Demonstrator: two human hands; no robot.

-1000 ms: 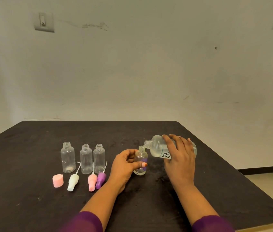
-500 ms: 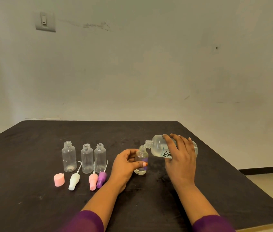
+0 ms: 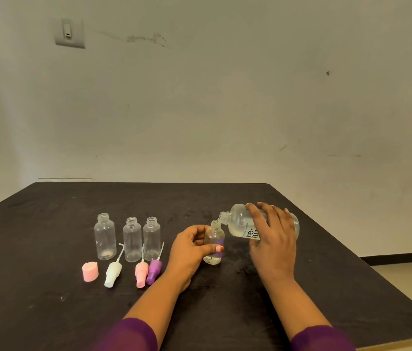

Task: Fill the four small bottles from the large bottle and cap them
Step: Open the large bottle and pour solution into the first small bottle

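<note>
Pouring: the right hand (image 3: 272,239) tips the large bottle (image 3: 240,224) on its side, neck pointing left, its mouth just above the mouth of the small bottle (image 3: 213,243).
Right hand: fingers draped over the top of the large bottle, slightly spread, gripping its body.
Left hand (image 3: 187,252): thumb and fingers pinch the small bottle, which stands upright on the table (image 3: 48,312) with a little clear liquid at its bottom.
Large bottle: clear, partly filled, dark lettering on its label, right of centre above the table.
Empty bottles: three stand uncapped in a row at left, the left bottle (image 3: 105,238), the middle bottle (image 3: 132,240) and the right bottle (image 3: 151,239).
Caps: near the row lie a pink cap (image 3: 90,271), a white sprayer (image 3: 113,273), a pink sprayer (image 3: 141,273) and a purple sprayer (image 3: 154,271).
Sleeves: purple, at the near edge.
</note>
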